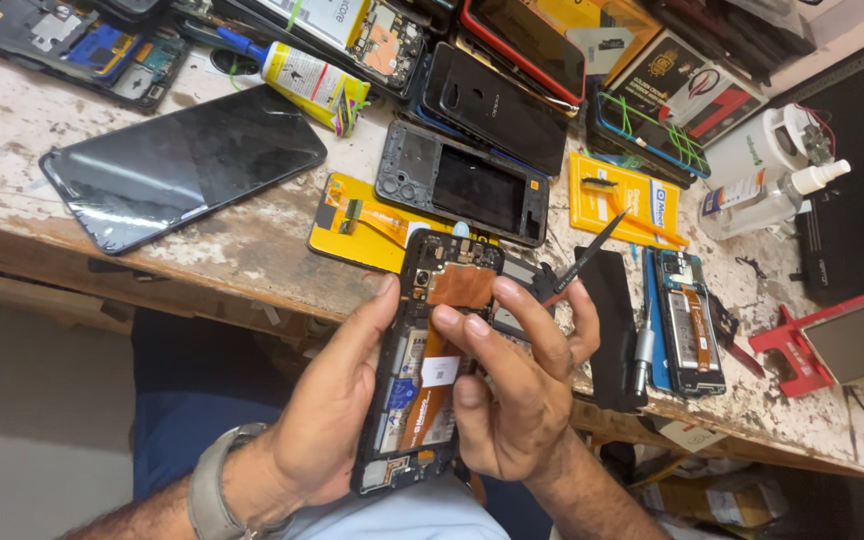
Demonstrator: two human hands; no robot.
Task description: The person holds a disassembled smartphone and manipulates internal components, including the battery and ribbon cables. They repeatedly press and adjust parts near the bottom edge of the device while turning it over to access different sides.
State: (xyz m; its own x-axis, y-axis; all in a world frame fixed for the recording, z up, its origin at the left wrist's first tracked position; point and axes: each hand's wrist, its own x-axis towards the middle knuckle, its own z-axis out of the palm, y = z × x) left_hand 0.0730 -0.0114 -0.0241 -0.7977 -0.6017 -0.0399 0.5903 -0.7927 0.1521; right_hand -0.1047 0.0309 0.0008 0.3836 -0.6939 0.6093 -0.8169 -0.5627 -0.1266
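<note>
The opened phone is held in the air just off the near edge of the surface, below the yellow pad. The left hand cradles its side; the right hand presses fingers onto the innards while pinching a black pick. A slip could tear the orange ribbon cable.

There is one view only, from the camera on my head, looking steeply down and a little forward over the near edge of the desk. It sits close: my hands fill the lower middle of the frame, the left hand and the right hand just below the lens. The desk runs tilted across the upper half, with floor at lower left.
</note>
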